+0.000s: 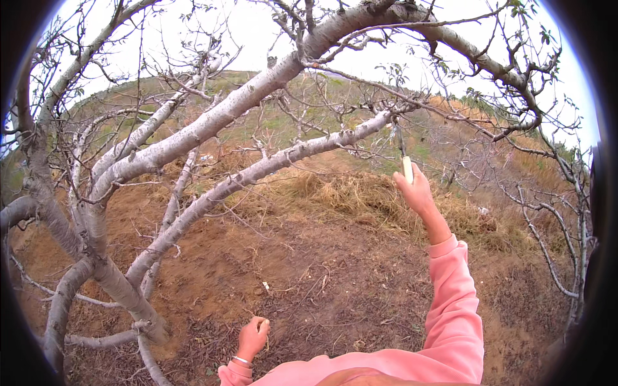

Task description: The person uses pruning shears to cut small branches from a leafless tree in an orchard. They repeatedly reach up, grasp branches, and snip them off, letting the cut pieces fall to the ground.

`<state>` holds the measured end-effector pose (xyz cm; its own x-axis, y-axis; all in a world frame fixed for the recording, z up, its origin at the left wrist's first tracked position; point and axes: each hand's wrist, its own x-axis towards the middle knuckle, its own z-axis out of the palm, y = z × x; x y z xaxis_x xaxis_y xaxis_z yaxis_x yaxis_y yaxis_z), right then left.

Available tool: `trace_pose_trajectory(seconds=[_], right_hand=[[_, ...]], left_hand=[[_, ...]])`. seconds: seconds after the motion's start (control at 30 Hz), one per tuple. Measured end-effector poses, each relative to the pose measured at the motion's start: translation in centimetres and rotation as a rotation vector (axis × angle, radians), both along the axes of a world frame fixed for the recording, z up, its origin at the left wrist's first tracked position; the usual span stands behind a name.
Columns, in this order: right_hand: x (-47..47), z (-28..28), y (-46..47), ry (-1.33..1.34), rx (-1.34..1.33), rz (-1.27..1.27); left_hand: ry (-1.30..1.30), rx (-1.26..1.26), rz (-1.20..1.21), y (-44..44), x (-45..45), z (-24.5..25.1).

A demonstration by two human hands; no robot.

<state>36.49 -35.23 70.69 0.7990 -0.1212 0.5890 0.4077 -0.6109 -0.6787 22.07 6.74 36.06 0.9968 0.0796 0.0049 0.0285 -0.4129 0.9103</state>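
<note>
My right hand (416,190) is raised at arm's length and gripped around the pale handle of a narrow-bladed hand tool (407,169). Its dark metal blade points upward and meets, or overlaps in view, the twiggy end of a bare grey tree limb (299,150). Whether it is a saw or a knife I cannot tell. Low in the picture, my left hand (253,337) hangs with its fingers curled in, above leaf-strewn soil. No object shows clearly in it.
A thicker limb (212,123) arches overhead from the trunk (130,299) at left. Thin bare branches (545,207) reach down on the right. Dry cut grass (357,193) lies in a heap beyond the brown soil (309,270). A grassy slope rises behind.
</note>
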Motion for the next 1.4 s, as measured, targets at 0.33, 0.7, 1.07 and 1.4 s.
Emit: trace_pose_trajectory(seconds=[0.33, 0.7, 1.07, 1.4], right_hand=[[-0.8, 9.9, 14.0, 0.126, 0.608, 1.297], [6.5, 23.9, 23.8, -0.163, 1.103, 1.096], [5.8, 23.9, 23.4, -0.116, 1.169, 1.170], [0.2, 12.9, 17.3, 0.034, 0.648, 1.327]], left_hand=[[-0.057, 0.154, -0.200, -3.6, -0.1, -2.0], [0.017, 0.130, -0.075, -0.9, -1.5, -3.3], [0.074, 0.119, -0.077, 0.1, -2.0, -1.9], [0.172, 0.133, -0.157, -0.6, -0.6, -3.6]])
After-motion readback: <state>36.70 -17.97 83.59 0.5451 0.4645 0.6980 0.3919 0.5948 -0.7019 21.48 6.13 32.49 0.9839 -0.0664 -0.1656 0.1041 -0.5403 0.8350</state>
